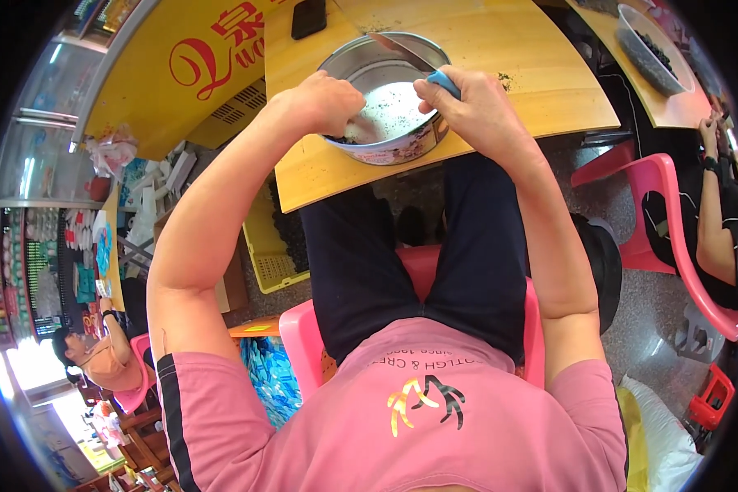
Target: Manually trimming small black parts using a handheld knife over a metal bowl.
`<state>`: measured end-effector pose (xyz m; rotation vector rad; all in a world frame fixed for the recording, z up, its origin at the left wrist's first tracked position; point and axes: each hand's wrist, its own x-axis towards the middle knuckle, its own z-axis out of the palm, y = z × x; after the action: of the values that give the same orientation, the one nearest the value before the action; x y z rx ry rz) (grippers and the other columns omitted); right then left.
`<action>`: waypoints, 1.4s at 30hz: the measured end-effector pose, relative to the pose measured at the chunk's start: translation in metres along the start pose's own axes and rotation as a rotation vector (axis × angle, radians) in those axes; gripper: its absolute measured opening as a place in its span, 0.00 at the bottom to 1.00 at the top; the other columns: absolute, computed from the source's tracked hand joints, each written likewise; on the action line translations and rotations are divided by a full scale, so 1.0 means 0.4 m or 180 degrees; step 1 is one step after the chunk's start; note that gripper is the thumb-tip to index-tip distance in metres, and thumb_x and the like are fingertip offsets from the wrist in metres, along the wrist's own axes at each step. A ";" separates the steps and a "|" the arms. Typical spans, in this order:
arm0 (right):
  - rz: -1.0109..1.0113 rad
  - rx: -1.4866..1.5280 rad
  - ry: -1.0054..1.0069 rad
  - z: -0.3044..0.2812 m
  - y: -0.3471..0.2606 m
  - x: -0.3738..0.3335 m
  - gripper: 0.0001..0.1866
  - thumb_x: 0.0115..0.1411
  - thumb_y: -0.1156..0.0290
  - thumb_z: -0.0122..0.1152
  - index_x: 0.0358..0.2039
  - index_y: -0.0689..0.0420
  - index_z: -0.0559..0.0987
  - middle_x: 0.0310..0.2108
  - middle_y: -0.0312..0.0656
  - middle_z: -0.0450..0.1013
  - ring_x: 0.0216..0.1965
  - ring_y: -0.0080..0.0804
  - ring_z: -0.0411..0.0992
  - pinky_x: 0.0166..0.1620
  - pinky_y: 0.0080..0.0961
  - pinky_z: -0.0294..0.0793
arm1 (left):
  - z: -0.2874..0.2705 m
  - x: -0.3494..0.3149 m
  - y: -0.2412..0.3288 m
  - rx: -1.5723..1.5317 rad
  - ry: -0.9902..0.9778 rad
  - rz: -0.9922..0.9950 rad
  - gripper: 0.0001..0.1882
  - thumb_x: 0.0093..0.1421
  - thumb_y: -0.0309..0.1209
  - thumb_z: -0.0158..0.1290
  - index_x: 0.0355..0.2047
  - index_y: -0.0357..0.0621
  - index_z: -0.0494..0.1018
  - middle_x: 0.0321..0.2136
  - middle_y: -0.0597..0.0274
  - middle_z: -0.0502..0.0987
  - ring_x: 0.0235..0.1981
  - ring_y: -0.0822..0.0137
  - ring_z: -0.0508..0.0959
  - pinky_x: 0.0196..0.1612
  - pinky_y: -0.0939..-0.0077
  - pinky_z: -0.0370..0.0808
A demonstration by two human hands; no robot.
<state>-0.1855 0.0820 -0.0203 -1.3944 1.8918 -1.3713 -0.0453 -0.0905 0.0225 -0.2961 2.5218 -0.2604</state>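
Note:
A round metal tin (pixel 398 152) with a printed outer wall stands near the front edge of the wooden table; small dark bits are scattered over its pale bottom. My right hand (pixel 484 107) grips a knife (pixel 403 52) by its blue handle, the blade slanting up and left across the tin's opening. At the tin's left rim, my left hand (pixel 324 102) is closed with its fingers curled down. Whatever those fingers hold, if anything, is hidden from view.
A dark phone (pixel 308 18) lies at the back of the table (pixel 541 74), and dark crumbs are strewn right of the tin. On the right, another person (pixel 717 221) sits in a pink chair (pixel 672 189) near a clear bowl (pixel 652 49) of dark pieces. A yellow crate (pixel 280 269) stands below.

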 end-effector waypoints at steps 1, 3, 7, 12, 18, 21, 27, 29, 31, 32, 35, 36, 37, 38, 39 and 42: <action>-0.0002 0.0005 0.0010 0.001 0.003 0.001 0.19 0.63 0.58 0.58 0.29 0.64 0.80 0.24 0.39 0.77 0.25 0.22 0.70 0.30 0.23 0.69 | -0.003 0.003 0.001 -0.0175 -0.0161 -0.0070 0.10 0.49 0.26 0.56 0.33 0.41 0.74 0.32 0.56 0.76 0.40 0.55 0.76 0.45 0.65 0.69; -0.0076 0.0025 -0.0006 0.001 0.005 0.002 0.19 0.62 0.58 0.58 0.29 0.64 0.80 0.24 0.39 0.77 0.24 0.23 0.70 0.30 0.24 0.69 | 0.027 0.023 -0.030 -0.0226 -0.0020 0.0011 0.10 0.49 0.24 0.56 0.33 0.40 0.73 0.33 0.55 0.76 0.40 0.53 0.75 0.44 0.64 0.70; -0.0114 -0.0120 0.0074 -0.001 -0.020 -0.007 0.19 0.62 0.58 0.59 0.29 0.64 0.80 0.22 0.38 0.76 0.24 0.21 0.69 0.29 0.23 0.69 | 0.050 0.015 -0.059 -0.1127 0.1270 0.0618 0.11 0.52 0.19 0.53 0.37 0.38 0.73 0.35 0.56 0.76 0.38 0.59 0.76 0.42 0.68 0.73; -0.0095 0.0674 0.0389 -0.004 -0.039 -0.013 0.17 0.62 0.59 0.61 0.30 0.62 0.80 0.22 0.31 0.72 0.24 0.17 0.66 0.29 0.20 0.67 | 0.022 -0.038 0.030 -0.4183 0.2015 0.0814 0.22 0.58 0.21 0.54 0.54 0.38 0.68 0.42 0.53 0.78 0.40 0.70 0.78 0.44 0.77 0.76; -0.0075 0.1196 0.0250 0.012 -0.083 -0.030 0.14 0.61 0.62 0.63 0.36 0.61 0.81 0.25 0.31 0.74 0.25 0.15 0.67 0.29 0.16 0.66 | 0.009 -0.082 0.150 -0.4254 0.3062 0.0872 0.35 0.58 0.17 0.54 0.65 0.44 0.55 0.44 0.47 0.77 0.41 0.66 0.80 0.44 0.74 0.77; -0.0417 0.1386 0.0141 0.034 -0.050 -0.026 0.15 0.60 0.62 0.65 0.38 0.62 0.81 0.25 0.32 0.74 0.26 0.13 0.68 0.29 0.15 0.66 | -0.027 -0.107 0.170 -0.3570 0.2737 0.0386 0.43 0.55 0.15 0.54 0.68 0.53 0.50 0.55 0.46 0.71 0.50 0.67 0.77 0.52 0.73 0.72; 0.0190 0.2047 -0.0140 0.020 -0.095 -0.031 0.13 0.57 0.63 0.67 0.36 0.59 0.81 0.21 0.29 0.70 0.21 0.11 0.63 0.23 0.13 0.60 | 0.014 -0.096 0.160 -0.4669 0.3381 0.0623 0.34 0.57 0.21 0.57 0.62 0.43 0.56 0.36 0.51 0.79 0.36 0.65 0.82 0.40 0.78 0.76; 0.0395 0.2285 -0.0157 0.020 -0.090 -0.031 0.13 0.57 0.63 0.68 0.36 0.58 0.81 0.20 0.28 0.69 0.19 0.12 0.62 0.22 0.12 0.59 | 0.033 -0.086 0.158 -0.4867 0.3453 0.0696 0.29 0.56 0.22 0.59 0.56 0.41 0.60 0.33 0.54 0.79 0.35 0.69 0.81 0.39 0.79 0.76; 0.0600 0.2525 -0.0176 0.022 -0.085 -0.030 0.12 0.57 0.63 0.68 0.36 0.57 0.81 0.19 0.27 0.67 0.18 0.12 0.60 0.21 0.12 0.57 | 0.044 -0.084 0.156 -0.5063 0.3523 0.0764 0.23 0.56 0.24 0.61 0.51 0.38 0.65 0.31 0.57 0.78 0.33 0.72 0.80 0.39 0.80 0.76; 0.0712 0.2747 -0.0237 0.023 -0.082 -0.029 0.13 0.57 0.62 0.68 0.36 0.57 0.81 0.19 0.27 0.67 0.18 0.12 0.60 0.21 0.12 0.57 | 0.049 -0.086 0.158 -0.4976 0.3458 0.0675 0.18 0.55 0.25 0.62 0.44 0.38 0.67 0.31 0.59 0.78 0.33 0.74 0.79 0.37 0.81 0.76; 0.0820 0.2914 -0.0292 0.029 -0.076 -0.027 0.13 0.56 0.62 0.69 0.36 0.57 0.81 0.19 0.27 0.67 0.19 0.12 0.60 0.22 0.12 0.57 | 0.049 -0.096 0.168 -0.4672 0.3481 0.0419 0.12 0.54 0.25 0.63 0.34 0.37 0.71 0.30 0.62 0.77 0.30 0.76 0.77 0.34 0.82 0.75; 0.0816 0.2859 -0.0278 0.030 -0.075 -0.027 0.13 0.56 0.61 0.69 0.36 0.57 0.81 0.19 0.26 0.67 0.19 0.12 0.60 0.22 0.12 0.57 | 0.046 -0.099 0.170 -0.4453 0.3557 0.0262 0.10 0.53 0.25 0.64 0.30 0.37 0.72 0.29 0.64 0.76 0.29 0.77 0.76 0.32 0.82 0.74; 0.0821 0.2854 -0.0280 0.028 -0.073 -0.027 0.13 0.56 0.61 0.69 0.36 0.57 0.81 0.19 0.26 0.67 0.19 0.12 0.60 0.22 0.12 0.57 | 0.043 -0.100 0.169 -0.4460 0.3558 0.0261 0.10 0.53 0.25 0.64 0.30 0.37 0.72 0.29 0.64 0.76 0.29 0.77 0.76 0.32 0.82 0.74; 0.0691 0.2592 -0.0276 0.026 -0.071 -0.026 0.14 0.56 0.61 0.69 0.36 0.57 0.81 0.19 0.26 0.67 0.19 0.12 0.60 0.22 0.12 0.57 | 0.039 -0.101 0.167 -0.3788 0.3766 0.0277 0.09 0.53 0.25 0.63 0.30 0.38 0.73 0.28 0.64 0.75 0.27 0.75 0.76 0.30 0.81 0.73; 0.0562 0.2329 -0.0271 0.025 -0.070 -0.026 0.14 0.56 0.60 0.69 0.36 0.57 0.81 0.19 0.26 0.67 0.19 0.12 0.60 0.22 0.12 0.56 | 0.035 -0.102 0.166 -0.3109 0.3941 0.0290 0.09 0.53 0.24 0.63 0.30 0.38 0.73 0.26 0.65 0.74 0.25 0.74 0.75 0.28 0.80 0.72; 0.0354 0.1901 -0.0168 0.028 -0.088 -0.032 0.15 0.55 0.60 0.69 0.36 0.57 0.81 0.19 0.26 0.67 0.19 0.12 0.59 0.22 0.12 0.56 | 0.027 -0.112 0.165 -0.2399 0.4006 0.0312 0.08 0.52 0.24 0.62 0.31 0.38 0.73 0.25 0.63 0.72 0.23 0.71 0.74 0.27 0.78 0.71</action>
<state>-0.1548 0.0876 0.0034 -0.9964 1.3352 -1.6399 -0.0130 -0.0167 0.0208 -0.3491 3.7726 0.8403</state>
